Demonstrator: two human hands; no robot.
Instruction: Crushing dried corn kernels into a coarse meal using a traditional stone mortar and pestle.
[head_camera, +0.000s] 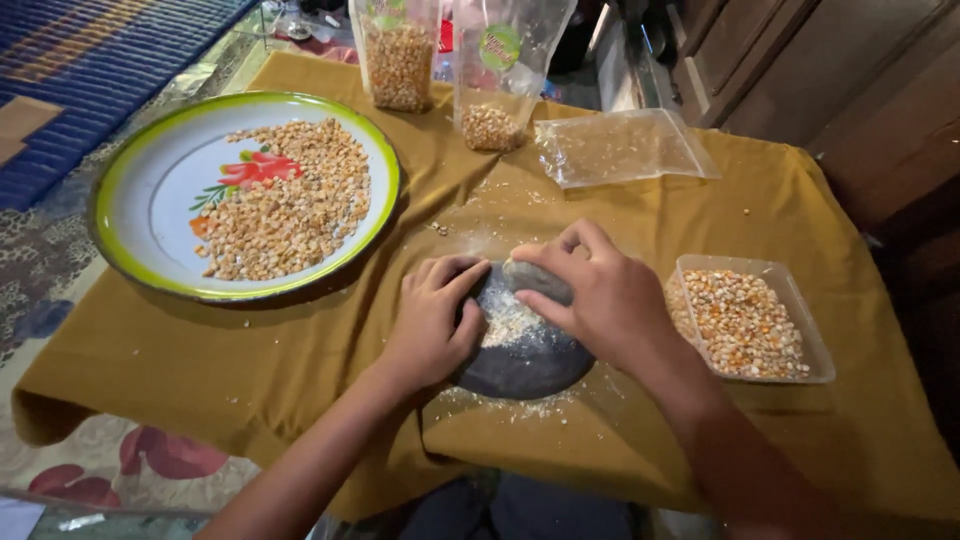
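Observation:
A dark round stone mortar (520, 365) sits on the mustard-yellow cloth (300, 370) at the table's near middle, with pale crushed corn (510, 322) in its hollow. My right hand (605, 295) grips a grey grinding stone (538, 280) pressed onto the crushed corn. My left hand (432, 320) rests on the mortar's left rim, fingers curled over its edge. Crumbs lie scattered on the cloth around the mortar.
A large white enamel plate with a green rim (150, 180) holds broken corn at the left. A clear plastic tray (800, 310) of whole kernels stands at the right. Two upright bags of corn (400, 60) (495, 90) and an empty flat bag (620, 145) lie at the back.

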